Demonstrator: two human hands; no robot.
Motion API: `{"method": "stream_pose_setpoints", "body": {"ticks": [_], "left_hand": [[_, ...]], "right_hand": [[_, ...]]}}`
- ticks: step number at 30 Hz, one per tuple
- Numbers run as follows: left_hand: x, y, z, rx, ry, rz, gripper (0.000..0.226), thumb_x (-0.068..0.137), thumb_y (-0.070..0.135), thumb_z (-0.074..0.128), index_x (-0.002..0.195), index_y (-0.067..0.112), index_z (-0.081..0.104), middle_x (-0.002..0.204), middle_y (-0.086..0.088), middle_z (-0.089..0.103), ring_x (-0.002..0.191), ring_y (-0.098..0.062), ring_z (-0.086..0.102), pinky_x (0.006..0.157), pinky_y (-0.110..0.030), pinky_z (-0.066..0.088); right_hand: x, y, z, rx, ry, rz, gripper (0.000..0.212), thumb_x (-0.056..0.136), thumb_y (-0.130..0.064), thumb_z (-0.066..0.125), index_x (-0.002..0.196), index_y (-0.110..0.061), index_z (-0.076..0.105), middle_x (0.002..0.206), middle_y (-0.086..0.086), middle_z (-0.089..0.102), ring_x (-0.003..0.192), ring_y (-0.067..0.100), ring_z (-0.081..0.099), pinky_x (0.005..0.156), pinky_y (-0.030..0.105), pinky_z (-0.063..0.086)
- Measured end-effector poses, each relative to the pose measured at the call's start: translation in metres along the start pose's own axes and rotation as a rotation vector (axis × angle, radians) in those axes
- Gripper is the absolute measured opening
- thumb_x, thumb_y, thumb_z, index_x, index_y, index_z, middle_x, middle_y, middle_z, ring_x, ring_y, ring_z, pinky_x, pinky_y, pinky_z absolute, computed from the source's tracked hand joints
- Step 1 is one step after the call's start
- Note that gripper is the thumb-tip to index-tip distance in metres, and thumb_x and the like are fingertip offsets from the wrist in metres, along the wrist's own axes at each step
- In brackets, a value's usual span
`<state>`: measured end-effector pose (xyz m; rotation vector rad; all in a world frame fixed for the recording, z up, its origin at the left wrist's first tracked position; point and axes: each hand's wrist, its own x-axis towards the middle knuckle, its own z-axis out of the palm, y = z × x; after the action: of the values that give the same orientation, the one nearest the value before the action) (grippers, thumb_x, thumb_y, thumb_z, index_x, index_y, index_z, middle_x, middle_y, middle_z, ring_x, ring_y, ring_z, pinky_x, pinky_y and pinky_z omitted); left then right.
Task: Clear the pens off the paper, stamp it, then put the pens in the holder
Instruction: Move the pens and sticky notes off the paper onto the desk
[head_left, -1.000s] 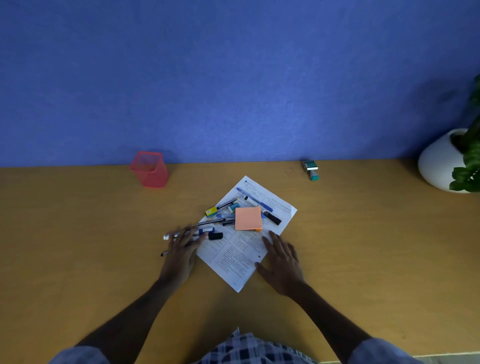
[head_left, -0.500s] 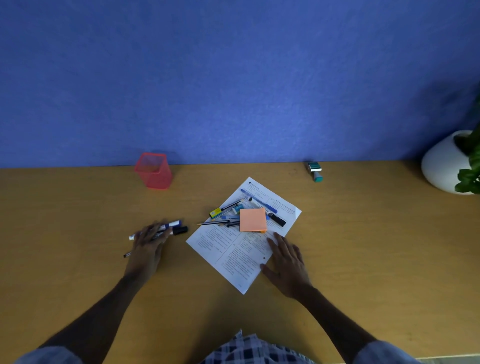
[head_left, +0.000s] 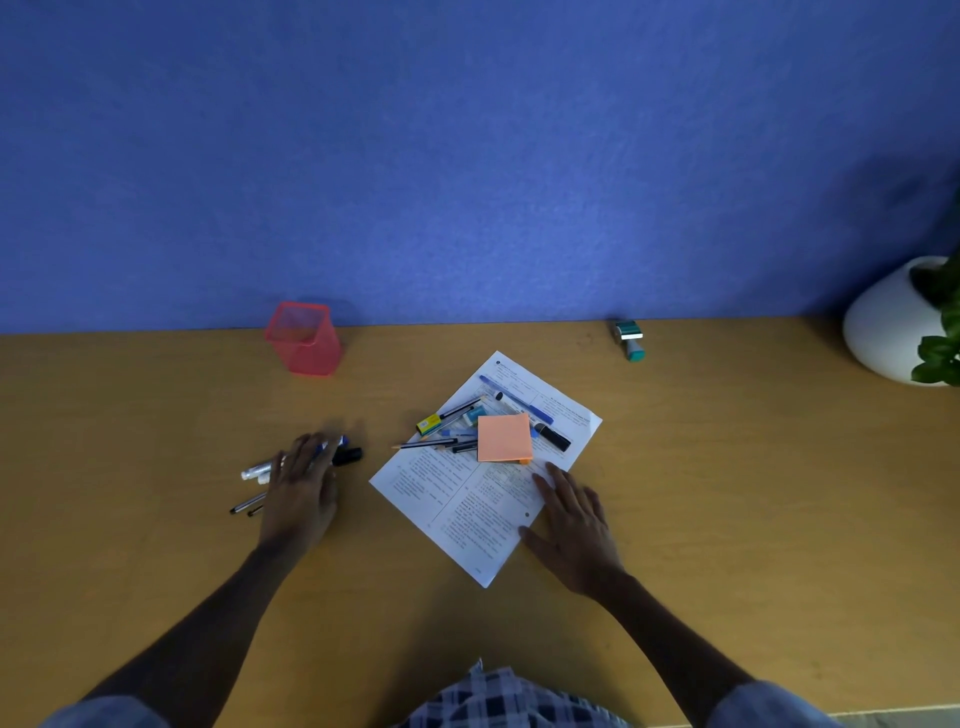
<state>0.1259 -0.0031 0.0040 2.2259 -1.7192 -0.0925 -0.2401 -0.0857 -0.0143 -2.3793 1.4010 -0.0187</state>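
Note:
A printed paper (head_left: 467, 499) lies tilted at the middle of the wooden desk. Several pens (head_left: 441, 442) and a black marker (head_left: 553, 436) rest on its upper half, beside an orange sticky pad (head_left: 504, 438). My left hand (head_left: 301, 483) lies flat, fingers spread, over a few pens and markers (head_left: 254, 472) on the bare desk left of the paper. My right hand (head_left: 574, 525) presses flat on the paper's right edge. The red mesh holder (head_left: 304, 339) stands at the back left. The teal stamp (head_left: 629, 340) lies at the back right.
A blue wall closes the far edge of the desk (head_left: 156, 415). A white pot with a green plant (head_left: 893, 327) stands at the far right. A small yellow box (head_left: 428, 424) lies at the paper's left edge.
My left hand swept a few pens and markers leftward off the paper onto the bare desk. My right hand stayed on the paper's edge.

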Motion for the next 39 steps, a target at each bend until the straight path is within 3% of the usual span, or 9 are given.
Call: {"method": "stream_pose_setpoints", "body": {"ticks": [10,15,19,25,30,39], "left_hand": [[0.054,0.067,0.017,-0.210,-0.015,0.207,0.036,0.090,0.016,0.054,0.122,0.001,0.061,0.124,-0.015,0.061,0.118,-0.032,0.056,0.097,-0.045,0.050],[0.072,0.092,0.033,-0.238,-0.113,0.278,0.041,0.096,0.023,0.060,0.134,0.007,0.055,0.133,-0.009,0.056,0.124,-0.024,0.052,0.098,-0.040,0.049],[0.082,0.110,0.046,-0.204,-0.168,0.210,0.042,0.099,0.021,0.053,0.139,0.010,0.049,0.140,-0.008,0.051,0.128,-0.023,0.049,0.092,-0.036,0.052],[0.095,0.118,0.053,-0.163,-0.162,0.150,0.032,0.097,0.010,0.050,0.128,0.006,0.060,0.126,-0.010,0.060,0.117,-0.027,0.053,0.085,-0.036,0.051],[0.100,0.116,0.054,-0.119,-0.201,0.070,0.030,0.097,0.012,0.049,0.123,0.006,0.063,0.130,-0.015,0.057,0.121,-0.031,0.051,0.095,-0.042,0.049],[0.092,0.089,0.052,-0.085,-0.196,0.045,0.031,0.097,0.018,0.053,0.125,0.011,0.062,0.125,-0.006,0.060,0.116,-0.023,0.053,0.091,-0.039,0.050]], "right_hand": [[0.000,0.001,0.001,0.007,0.007,0.004,0.078,0.090,-0.067,0.037,0.153,-0.029,0.012,0.164,-0.004,0.002,0.151,0.021,0.008,0.120,0.043,0.003],[0.000,0.001,0.002,0.018,0.000,0.009,0.078,0.090,-0.066,0.038,0.153,-0.031,0.010,0.164,-0.006,0.000,0.151,0.020,0.007,0.121,0.045,0.003],[-0.001,0.000,0.000,0.032,0.003,0.008,0.077,0.090,-0.066,0.038,0.153,-0.031,0.010,0.163,-0.007,0.000,0.151,0.020,0.007,0.122,0.046,0.004],[-0.003,-0.001,-0.003,0.055,-0.013,0.007,0.077,0.092,-0.064,0.038,0.154,-0.030,0.008,0.162,-0.008,-0.007,0.152,0.019,0.001,0.123,0.048,0.005],[-0.003,-0.001,-0.004,0.065,-0.010,0.001,0.077,0.092,-0.064,0.037,0.154,-0.029,0.009,0.163,-0.005,-0.004,0.151,0.018,0.001,0.123,0.048,0.004],[-0.004,0.000,-0.004,0.058,0.006,-0.010,0.077,0.092,-0.064,0.036,0.154,-0.027,0.010,0.163,-0.002,0.000,0.151,0.020,0.003,0.123,0.048,0.006]]}}
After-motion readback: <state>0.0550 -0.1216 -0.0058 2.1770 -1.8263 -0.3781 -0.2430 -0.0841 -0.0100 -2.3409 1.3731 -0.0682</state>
